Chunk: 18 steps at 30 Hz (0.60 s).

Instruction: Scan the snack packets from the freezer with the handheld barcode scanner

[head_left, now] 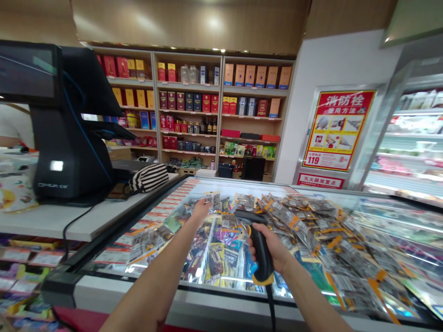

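Observation:
My right hand (268,244) is wrapped round the grip of a black and yellow barcode scanner (262,260), whose head points left. Further forward, my left hand (201,210) pinches the edge of a small clear snack packet (215,201) just above the glass top of a chest freezer (138,288). To the right of the scanner spreads a big pile of similar packets (311,221) with orange edges. A smaller group of packets (148,242) lies on the glass at the left. Colourful bags (221,260) show through the glass below my hands.
A black checkout terminal (69,138) stands on the white counter (76,221) at the left, beside a striped pouch (149,178). Shelves of boxes (188,101) line the back wall. The scanner's cable (270,306) hangs over the freezer's front edge.

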Each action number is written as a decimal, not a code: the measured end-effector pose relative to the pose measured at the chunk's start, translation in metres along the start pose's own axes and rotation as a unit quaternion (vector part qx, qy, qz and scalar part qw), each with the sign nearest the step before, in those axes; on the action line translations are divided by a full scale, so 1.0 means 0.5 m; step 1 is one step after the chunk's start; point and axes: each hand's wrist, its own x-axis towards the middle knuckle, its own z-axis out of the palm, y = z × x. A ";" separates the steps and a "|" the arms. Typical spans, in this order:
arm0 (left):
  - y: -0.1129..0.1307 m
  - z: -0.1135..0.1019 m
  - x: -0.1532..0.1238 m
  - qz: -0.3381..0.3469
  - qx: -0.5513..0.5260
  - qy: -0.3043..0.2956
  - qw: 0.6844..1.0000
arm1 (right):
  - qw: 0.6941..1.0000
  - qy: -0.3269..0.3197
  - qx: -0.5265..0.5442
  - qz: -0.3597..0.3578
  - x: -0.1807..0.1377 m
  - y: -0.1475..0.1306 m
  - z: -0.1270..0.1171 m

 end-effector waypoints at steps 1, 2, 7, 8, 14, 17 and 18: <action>0.002 0.002 -0.001 -0.004 -0.001 -0.016 1.000 | 1.000 -0.001 -0.002 0.001 0.001 0.001 -0.001; 0.004 0.003 -0.002 -0.009 0.001 -0.028 1.000 | 1.000 -0.001 -0.001 0.000 0.001 0.000 -0.001; 0.003 0.004 -0.015 -0.020 0.027 -0.044 0.998 | 1.000 -0.004 0.019 -0.024 -0.003 -0.021 0.011; 0.001 0.005 -0.018 -0.019 0.034 -0.048 0.998 | 1.000 -0.003 0.017 -0.022 -0.004 -0.026 0.015; -0.005 0.014 -0.022 0.016 0.071 -0.083 0.994 | 1.000 -0.004 0.022 -0.022 -0.008 -0.037 0.026; -0.006 0.021 -0.018 0.035 0.095 -0.088 0.991 | 0.999 -0.013 0.033 -0.026 -0.006 -0.038 0.016; -0.007 0.024 -0.016 0.041 0.104 -0.086 0.990 | 0.999 -0.018 0.035 -0.024 -0.006 -0.038 0.011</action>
